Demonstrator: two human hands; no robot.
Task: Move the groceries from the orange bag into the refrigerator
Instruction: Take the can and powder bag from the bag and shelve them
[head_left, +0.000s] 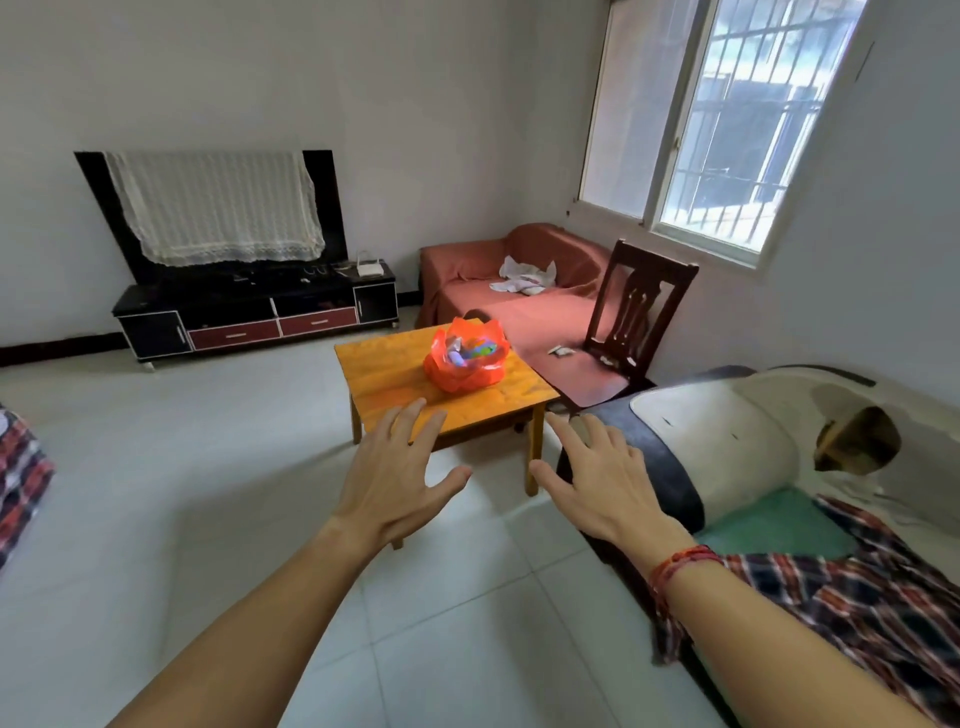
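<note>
Left hand (393, 480) and right hand (600, 483): both spread, fingers straight, grasping nothing, short of the surface (395, 374). Orange bag (464, 364): on the surface's far right part, mouth gaping, groceries (475, 351) showing inside. Judged thin, soft, slippery, fairly light; best gathered at the upper rim.

Both bare forearms are stretched forward, palms down, the backs of the hands facing the camera. The left hand (400, 478) has its fingers straight and spread and its thumb angled out toward the other hand. Its fingertips show in front of the near edge of the wooden table (395, 364), and it holds nothing. The right hand (602, 483) mirrors it beside the table's near right leg, fingers splayed, thumb pointing inward, also empty. A red cord bracelet (680, 564) circles the right wrist.
</note>
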